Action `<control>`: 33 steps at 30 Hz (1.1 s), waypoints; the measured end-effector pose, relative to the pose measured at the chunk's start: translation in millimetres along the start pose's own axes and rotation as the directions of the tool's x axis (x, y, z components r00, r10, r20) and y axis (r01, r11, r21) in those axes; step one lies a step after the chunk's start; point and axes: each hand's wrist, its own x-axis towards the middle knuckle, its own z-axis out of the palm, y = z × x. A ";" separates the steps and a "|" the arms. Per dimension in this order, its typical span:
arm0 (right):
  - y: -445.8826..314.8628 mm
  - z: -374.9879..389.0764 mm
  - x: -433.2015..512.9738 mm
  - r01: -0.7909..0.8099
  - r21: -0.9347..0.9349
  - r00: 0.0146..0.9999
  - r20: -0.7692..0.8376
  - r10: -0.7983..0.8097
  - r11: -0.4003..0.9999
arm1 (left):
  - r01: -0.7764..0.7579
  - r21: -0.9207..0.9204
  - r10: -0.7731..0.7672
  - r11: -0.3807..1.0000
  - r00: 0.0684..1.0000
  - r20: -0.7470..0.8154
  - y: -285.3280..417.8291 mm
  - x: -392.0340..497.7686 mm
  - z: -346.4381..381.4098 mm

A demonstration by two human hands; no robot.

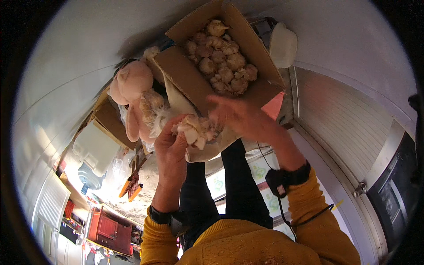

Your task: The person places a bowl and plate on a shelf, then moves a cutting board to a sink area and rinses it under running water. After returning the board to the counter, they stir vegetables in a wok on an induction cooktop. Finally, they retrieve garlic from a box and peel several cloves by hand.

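Note:
My left hand (169, 147) grips an opened garlic bulb (190, 130) between thumb and fingers, its pale inner side and papery skin showing. Just right of it, more garlic (208, 128) shows with what looks like clear plastic. My right hand (250, 117) is blurred by motion, its index finger stretched out near the front of an open cardboard box (180, 71). Whether that hand holds anything is unclear. Inside the box lie several whole garlic bulbs (218, 57). A beige cloth or sack (198, 155) hangs below my hands.
Left of the box sits a pink plush toy (135, 81) beside a clear bag (154, 106) with contents. A whitish plastic container (283, 44) stands behind the box at right. Walls close in on both sides. A black cable (281, 210) runs along my right forearm.

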 end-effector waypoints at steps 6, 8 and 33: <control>98.9 -24.3 94.0 -0.416 -0.706 0.825 -0.558 -0.089 0.573 | 0.025 0.059 -0.031 0.998 0.995 0.096 -2.4 -10.9 -1.3; 115.1 -18.5 119.8 -0.492 -0.625 0.755 -0.653 -0.060 0.607 | 0.062 -0.013 -0.060 0.998 0.989 0.137 -3.1 -10.7 3.3; 99.3 9.3 118.5 -0.596 -0.659 0.758 -0.650 0.052 0.459 | 0.024 -0.094 -0.026 0.995 0.999 -0.020 -11.1 -13.9 1.5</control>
